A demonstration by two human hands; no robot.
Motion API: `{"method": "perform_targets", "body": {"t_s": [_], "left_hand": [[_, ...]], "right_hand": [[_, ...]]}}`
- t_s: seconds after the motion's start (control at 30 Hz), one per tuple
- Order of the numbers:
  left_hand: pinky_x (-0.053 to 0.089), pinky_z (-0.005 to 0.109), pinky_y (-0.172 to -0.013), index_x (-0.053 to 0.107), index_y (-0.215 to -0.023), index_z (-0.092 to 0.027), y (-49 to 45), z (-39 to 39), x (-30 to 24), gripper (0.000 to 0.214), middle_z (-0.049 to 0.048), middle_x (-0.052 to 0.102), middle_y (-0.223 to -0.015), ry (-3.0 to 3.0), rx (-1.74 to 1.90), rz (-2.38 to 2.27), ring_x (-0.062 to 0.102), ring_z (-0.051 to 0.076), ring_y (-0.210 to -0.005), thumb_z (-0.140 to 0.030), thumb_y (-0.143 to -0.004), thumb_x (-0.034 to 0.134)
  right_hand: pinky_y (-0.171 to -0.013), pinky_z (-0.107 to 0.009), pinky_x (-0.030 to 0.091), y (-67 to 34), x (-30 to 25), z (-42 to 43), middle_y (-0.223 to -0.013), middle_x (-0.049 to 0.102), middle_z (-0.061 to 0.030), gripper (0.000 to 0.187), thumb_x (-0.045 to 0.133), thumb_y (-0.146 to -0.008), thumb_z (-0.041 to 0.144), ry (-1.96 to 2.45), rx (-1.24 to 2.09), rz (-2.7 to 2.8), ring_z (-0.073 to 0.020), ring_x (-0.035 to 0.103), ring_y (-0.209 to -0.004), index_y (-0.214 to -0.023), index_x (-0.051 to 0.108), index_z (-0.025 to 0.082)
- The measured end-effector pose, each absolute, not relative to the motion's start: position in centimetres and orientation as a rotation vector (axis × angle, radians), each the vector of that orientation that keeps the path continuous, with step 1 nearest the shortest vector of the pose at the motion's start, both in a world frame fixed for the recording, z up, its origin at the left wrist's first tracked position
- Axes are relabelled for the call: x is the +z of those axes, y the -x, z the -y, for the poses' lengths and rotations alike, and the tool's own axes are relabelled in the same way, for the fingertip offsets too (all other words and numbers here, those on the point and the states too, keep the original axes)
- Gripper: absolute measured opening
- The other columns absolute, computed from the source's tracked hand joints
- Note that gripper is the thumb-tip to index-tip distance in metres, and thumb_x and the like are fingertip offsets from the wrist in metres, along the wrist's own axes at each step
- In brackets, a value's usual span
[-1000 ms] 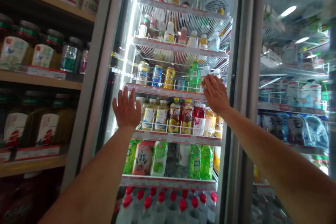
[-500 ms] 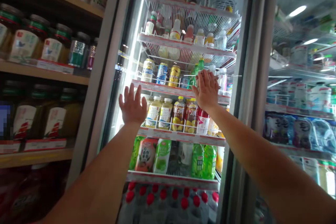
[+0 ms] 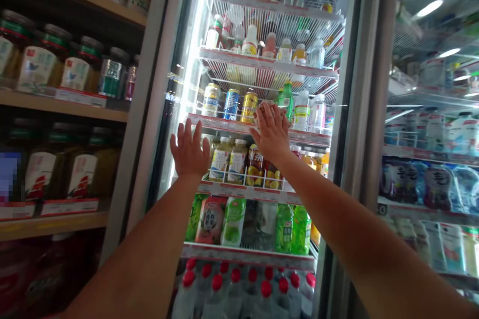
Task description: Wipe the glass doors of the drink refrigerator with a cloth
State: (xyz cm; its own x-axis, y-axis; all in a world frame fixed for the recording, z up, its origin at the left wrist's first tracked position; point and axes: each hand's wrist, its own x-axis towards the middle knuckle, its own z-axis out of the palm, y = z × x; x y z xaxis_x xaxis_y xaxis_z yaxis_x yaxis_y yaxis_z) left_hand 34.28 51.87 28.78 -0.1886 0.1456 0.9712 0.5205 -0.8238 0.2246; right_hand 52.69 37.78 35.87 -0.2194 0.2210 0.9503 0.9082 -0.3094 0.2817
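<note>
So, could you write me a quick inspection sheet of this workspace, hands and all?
Surface: upright glass front, brightly lit from inside
Things in use: one crumpled cloth, mostly hidden under the right hand
Clutter: bottles and cans stand in rows on wire shelves behind the glass
Hands: right hand flat over the cloth; left hand open and spread, contact with the glass unclear
Cables: nothing seen
Surroundings: wooden shelves of bottles to the left, another glass-fronted unit to the right
</note>
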Motion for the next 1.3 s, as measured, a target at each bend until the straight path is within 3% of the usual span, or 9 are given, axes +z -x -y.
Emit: {"method": "perform_targets", "body": {"t_s": [0.67, 0.87, 1.13, 1.3], "left_hand": [[0.012, 0.052, -0.127, 0.04, -0.157, -0.019, -34.3, -52.1, 28.9, 0.059, 0.0107, 0.03, -0.167, 1.799, -2.047, 0.779, 0.021, 0.03, -0.156, -0.041, -0.103, 0.032], [0.014, 0.055, -0.126, 0.042, -0.156, -0.017, -34.4, -52.1, 29.0, 0.06, 0.0144, 0.032, -0.165, 1.782, -2.06, 0.755, 0.024, 0.033, -0.155, -0.041, -0.102, 0.033], [0.014, 0.057, -0.126, 0.044, -0.155, -0.015, -34.3, -51.9, 29.1, 0.061, 0.0153, 0.033, -0.164, 1.784, -2.082, 0.748, 0.025, 0.034, -0.154, -0.044, -0.102, 0.033], [0.011, 0.054, -0.127, 0.042, -0.156, -0.019, -34.3, -51.9, 29.0, 0.06, 0.0121, 0.031, -0.166, 1.814, -2.104, 0.749, 0.021, 0.03, -0.156, -0.042, -0.101, 0.033]], "right_hand": [[-0.13, -0.056, 0.015, -49.3, 31.0, -39.1, -0.17, 0.024, -0.0014, 0.061, 0.043, -0.104, 0.044, 1.427, -1.602, 1.797, -0.029, 0.015, -0.158, -0.159, 0.033, 0.021], [-0.131, -0.046, 0.017, -52.6, 31.5, -36.0, -0.168, 0.031, 0.0024, 0.052, 0.037, -0.107, 0.037, 1.338, -1.756, 2.048, -0.022, 0.023, -0.156, -0.157, 0.035, 0.025], [-0.129, -0.048, 0.021, -60.5, 35.5, -29.3, -0.167, 0.032, -0.0019, 0.053, 0.035, -0.107, 0.035, 1.497, -1.719, 1.631, -0.0225, 0.021, -0.157, -0.158, 0.035, 0.024], [-0.125, -0.058, 0.024, -61.4, 37.6, -29.9, -0.167, 0.032, -0.0083, 0.056, 0.032, -0.106, 0.038, 1.512, -1.605, 1.285, -0.0311, 0.021, -0.156, -0.159, 0.034, 0.021]]}}
